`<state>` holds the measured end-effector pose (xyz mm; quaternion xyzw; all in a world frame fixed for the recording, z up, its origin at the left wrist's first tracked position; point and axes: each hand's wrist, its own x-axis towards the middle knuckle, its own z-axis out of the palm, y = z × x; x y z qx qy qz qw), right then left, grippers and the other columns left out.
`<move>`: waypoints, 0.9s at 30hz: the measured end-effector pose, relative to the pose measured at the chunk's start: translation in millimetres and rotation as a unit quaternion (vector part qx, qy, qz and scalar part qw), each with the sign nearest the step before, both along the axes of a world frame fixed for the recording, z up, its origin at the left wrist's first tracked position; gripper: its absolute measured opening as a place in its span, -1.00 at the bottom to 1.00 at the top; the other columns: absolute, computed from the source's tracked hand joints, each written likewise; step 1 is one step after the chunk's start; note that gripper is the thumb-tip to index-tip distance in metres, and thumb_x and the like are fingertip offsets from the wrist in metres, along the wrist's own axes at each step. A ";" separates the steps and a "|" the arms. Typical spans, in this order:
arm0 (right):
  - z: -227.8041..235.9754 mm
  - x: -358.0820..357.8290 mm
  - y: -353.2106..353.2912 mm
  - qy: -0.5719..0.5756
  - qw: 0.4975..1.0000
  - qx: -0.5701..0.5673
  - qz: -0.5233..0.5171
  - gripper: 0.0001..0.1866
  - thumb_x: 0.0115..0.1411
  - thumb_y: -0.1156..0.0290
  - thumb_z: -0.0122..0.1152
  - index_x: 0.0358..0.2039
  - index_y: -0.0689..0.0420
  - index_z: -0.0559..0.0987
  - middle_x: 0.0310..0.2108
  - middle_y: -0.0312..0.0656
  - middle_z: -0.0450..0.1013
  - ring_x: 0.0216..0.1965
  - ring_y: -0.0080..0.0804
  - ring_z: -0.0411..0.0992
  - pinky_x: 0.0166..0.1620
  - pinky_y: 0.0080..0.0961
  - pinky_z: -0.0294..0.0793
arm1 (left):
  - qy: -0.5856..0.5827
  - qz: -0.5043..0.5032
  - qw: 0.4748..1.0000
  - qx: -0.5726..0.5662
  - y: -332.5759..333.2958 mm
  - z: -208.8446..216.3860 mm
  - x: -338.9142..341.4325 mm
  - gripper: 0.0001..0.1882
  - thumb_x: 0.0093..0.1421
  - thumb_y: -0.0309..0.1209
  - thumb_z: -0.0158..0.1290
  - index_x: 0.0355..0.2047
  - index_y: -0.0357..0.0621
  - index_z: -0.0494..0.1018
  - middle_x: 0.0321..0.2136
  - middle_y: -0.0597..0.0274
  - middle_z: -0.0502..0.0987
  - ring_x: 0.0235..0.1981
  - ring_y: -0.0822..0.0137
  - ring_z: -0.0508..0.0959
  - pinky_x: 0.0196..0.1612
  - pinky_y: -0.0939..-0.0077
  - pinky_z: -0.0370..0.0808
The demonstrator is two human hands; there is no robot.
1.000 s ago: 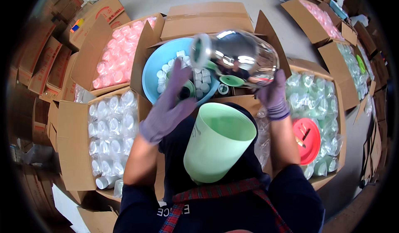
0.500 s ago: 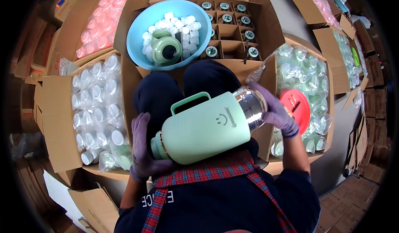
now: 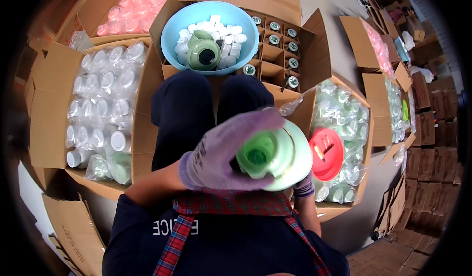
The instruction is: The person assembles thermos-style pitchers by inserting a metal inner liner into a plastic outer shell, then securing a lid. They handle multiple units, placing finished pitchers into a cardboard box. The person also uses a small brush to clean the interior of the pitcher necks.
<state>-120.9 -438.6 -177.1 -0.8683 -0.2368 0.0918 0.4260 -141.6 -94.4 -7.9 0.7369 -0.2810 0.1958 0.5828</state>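
A pale green vacuum jug (image 3: 296,150) is held over my lap, its round green neck tipped up so that the opening shows. My left hand (image 3: 216,150), in a purple-grey glove, is wrapped round the neck with thumb and fingers on either side. Behind the jug's right side, only a small part of my gloved right hand (image 3: 305,186) shows; its fingers are hidden. The jug's handle and far end cannot be seen.
Ahead stands a blue basin (image 3: 169,54) with white caps and a green jug part. Beside it, a divided carton (image 3: 268,81) holds several silvery-topped items. Cartons of bagged white cups (image 3: 101,81) and green parts (image 3: 339,108) flank me; a red dish (image 3: 332,170) lies on the right one.
The jug has swung from lying across my lap to neck-up. My left hand has moved from its base side onto the neck; my right hand has gone lower, behind the jug.
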 end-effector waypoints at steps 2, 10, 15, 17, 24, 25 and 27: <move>2.6 2.7 6.1 0.036 0.999 0.033 -0.016 -0.37 0.19 0.33 0.25 0.28 0.18 0.36 0.23 -0.03 0.37 0.26 -0.19 0.34 0.29 -0.27 0.32 | -0.048 -0.020 0.999 -0.001 -12.4 16.4 3.5 -0.19 -0.09 -0.26 0.48 0.13 -0.38 0.40 0.03 -0.03 0.53 0.05 0.02 0.57 0.15 0.23 0.50; 9.7 2.1 10.8 0.064 0.996 0.042 -0.036 -0.36 0.25 0.17 0.15 0.28 0.20 0.33 0.23 -0.04 0.37 0.25 -0.20 0.34 0.29 -0.26 0.31 | -0.091 -0.006 0.995 -0.029 -18.3 16.0 8.0 -0.11 -0.15 -0.25 0.49 0.15 -0.42 0.36 0.03 -0.04 0.53 0.03 0.04 0.57 0.11 0.23 0.52; 11.6 8.5 15.1 0.075 0.994 0.054 -0.056 -0.34 0.29 0.07 0.09 0.29 0.21 0.32 0.23 -0.05 0.37 0.25 -0.20 0.34 0.29 -0.25 0.30 | -0.029 -0.057 0.997 -0.036 -14.1 9.9 7.7 0.03 -0.06 -0.23 0.44 0.33 -0.34 0.17 0.26 -0.11 0.32 0.19 -0.09 0.43 0.24 0.07 0.37; 11.1 11.1 15.7 0.078 0.993 0.060 -0.060 -0.32 0.30 0.03 0.06 0.29 0.21 0.32 0.23 -0.05 0.37 0.24 -0.21 0.34 0.29 -0.25 0.30 | -0.025 -0.053 0.998 -0.011 -14.5 6.4 9.5 0.05 -0.07 -0.21 0.45 0.34 -0.33 0.15 0.26 -0.11 0.32 0.21 -0.09 0.41 0.26 0.07 0.33; 13.1 16.3 17.7 0.114 0.980 0.114 -0.120 -0.27 0.35 -0.11 -0.02 0.30 0.23 0.30 0.23 -0.06 0.37 0.24 -0.22 0.34 0.28 -0.24 0.29 | -0.015 -0.034 0.999 -0.035 -5.4 -2.5 8.7 -0.05 -0.04 -0.23 0.42 0.29 -0.34 0.22 0.21 -0.12 0.35 0.22 -0.11 0.39 0.27 0.08 0.32; 17.2 21.3 17.4 0.138 0.966 0.158 -0.151 -0.26 0.36 -0.13 -0.04 0.30 0.23 0.30 0.23 -0.06 0.37 0.24 -0.22 0.34 0.28 -0.24 0.29 | -0.020 -0.005 0.999 -0.036 0.8 -8.7 6.1 -0.07 -0.01 -0.24 0.40 0.29 -0.35 0.22 0.21 -0.14 0.34 0.22 -0.12 0.38 0.27 0.08 0.33; 38.5 33.5 15.6 0.203 0.904 0.305 -0.223 -0.24 0.37 -0.17 -0.06 0.30 0.23 0.29 0.23 -0.06 0.37 0.23 -0.22 0.33 0.28 -0.24 0.29 | -0.040 0.048 0.998 -0.028 15.8 -37.3 6.8 -0.11 0.03 -0.27 0.37 0.28 -0.37 0.21 0.22 -0.18 0.32 0.24 -0.14 0.36 0.27 0.09 0.33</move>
